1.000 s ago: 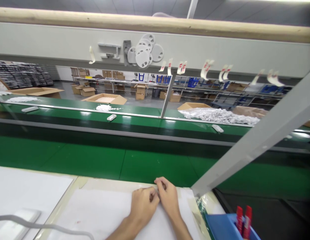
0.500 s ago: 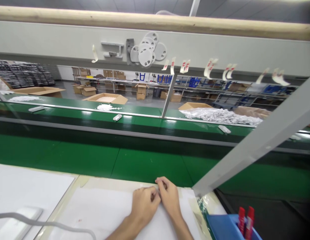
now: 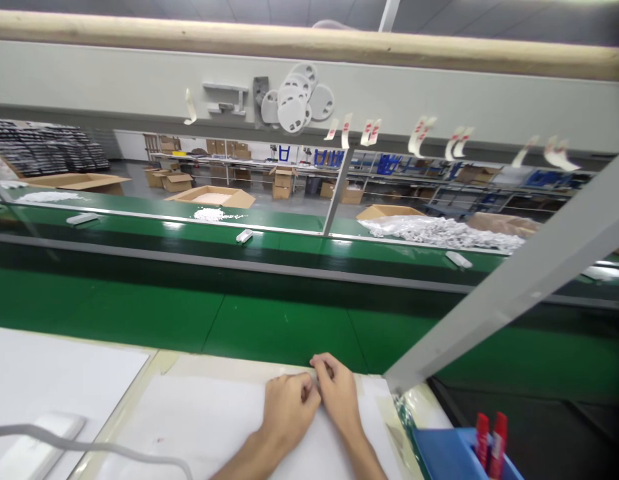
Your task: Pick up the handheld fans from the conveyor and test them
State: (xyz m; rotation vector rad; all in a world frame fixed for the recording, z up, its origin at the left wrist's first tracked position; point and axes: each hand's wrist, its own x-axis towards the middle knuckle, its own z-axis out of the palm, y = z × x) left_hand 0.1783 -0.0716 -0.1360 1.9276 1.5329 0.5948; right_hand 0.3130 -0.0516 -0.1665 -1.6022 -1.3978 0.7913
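Note:
My left hand rests on the white-covered worktop, its fingers curled into a loose fist. Right beside it lies my right hand, also closed, with its fingers bent near the worktop's far edge. The two hands touch or nearly touch at the thumbs. Nothing shows in either one, though the insides of the curled fingers are partly hidden. Just beyond them runs a green conveyor belt.
A grey post slants up at the right. Near it stands a blue bin with red markers. A grey cable crosses a white device at the left. White parts lie on the farther belt.
The white parts on the farther belt have shifted right. Seams on the near green belt have moved left. Both hands have stayed where they were.

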